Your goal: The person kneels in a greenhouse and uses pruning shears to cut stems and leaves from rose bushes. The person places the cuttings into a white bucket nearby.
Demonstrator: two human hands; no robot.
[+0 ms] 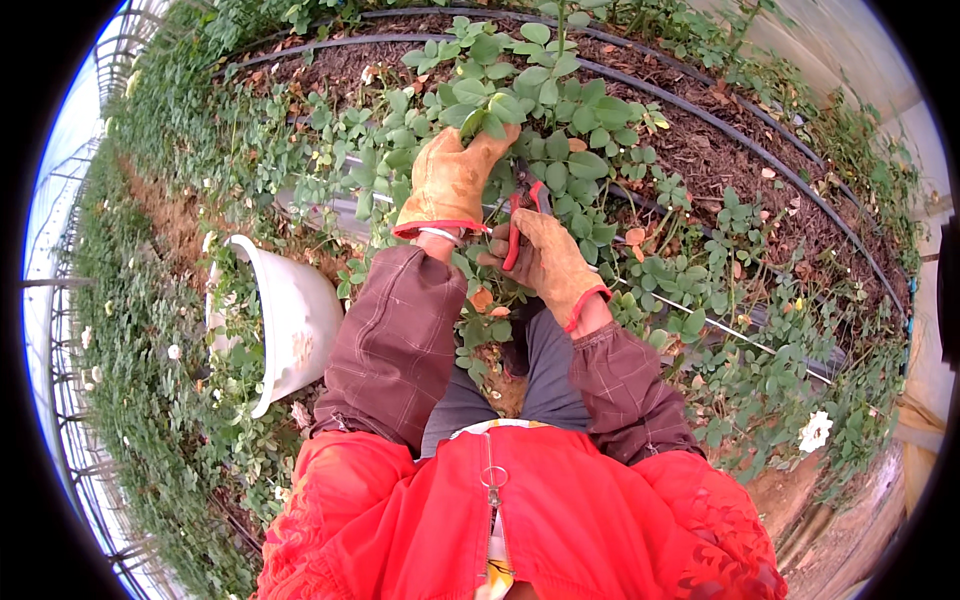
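Observation:
My left hand (452,178), in a tan leather work glove with red trim, is closed around a leafy rose shoot (484,105). Leaves cover the fingertips and the exact point of grip. Just below and to the right, my right hand (551,251), gloved alike, holds pruning shears (515,236) by their red handles. The blades point up into the foliage beside my left glove. Whether they touch a stem cannot be seen. Dense green rose leaves (589,165) surround both hands.
A white plastic bucket (304,322) lies tilted on my left, with leafy stems at its mouth. Black irrigation pipes (720,120) curve over the mulched bed (690,154). A thin white rod (720,326) crosses the plants at right. A white rose (815,431) blooms at lower right.

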